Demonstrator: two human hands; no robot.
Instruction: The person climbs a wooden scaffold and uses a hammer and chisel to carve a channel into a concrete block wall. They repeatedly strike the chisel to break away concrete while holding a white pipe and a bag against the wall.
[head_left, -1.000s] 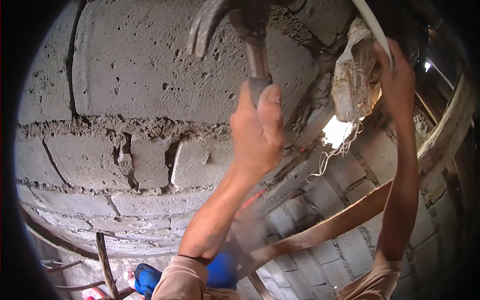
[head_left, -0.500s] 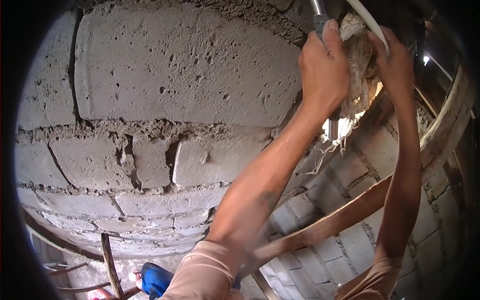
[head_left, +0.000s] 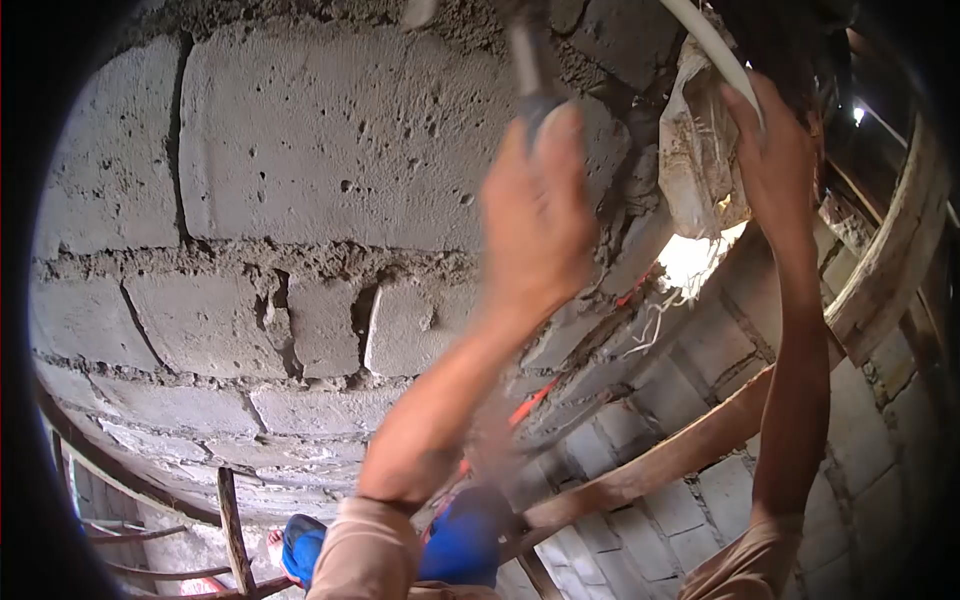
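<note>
My left hand [head_left: 540,215] is wrapped round the dark grip of a hammer [head_left: 530,60], in front of the block wall. The hammer's metal shaft points up and is blurred; its head lies mostly beyond the top edge. My right hand [head_left: 780,150] is closed on a pale curved tube [head_left: 712,40] at the upper right; its fingertips are partly hidden. Just left of that hand, a crumpled, dirty plastic sack [head_left: 690,150] hangs beside the wall. Bright light comes through a gap [head_left: 690,262] below the sack, where frayed strands [head_left: 650,325] dangle.
A rough grey block wall [head_left: 330,140] with cracked mortar fills the left. A curved wooden beam [head_left: 660,450] crosses beneath my right arm. Wooden poles [head_left: 235,530] stand at the lower left. Blue clothing [head_left: 465,540] and a red strip [head_left: 530,402] show below.
My left hand has swung left with the hammer, away from the sack, uncovering more of the bright gap. My right hand stays on the tube, slightly lower.
</note>
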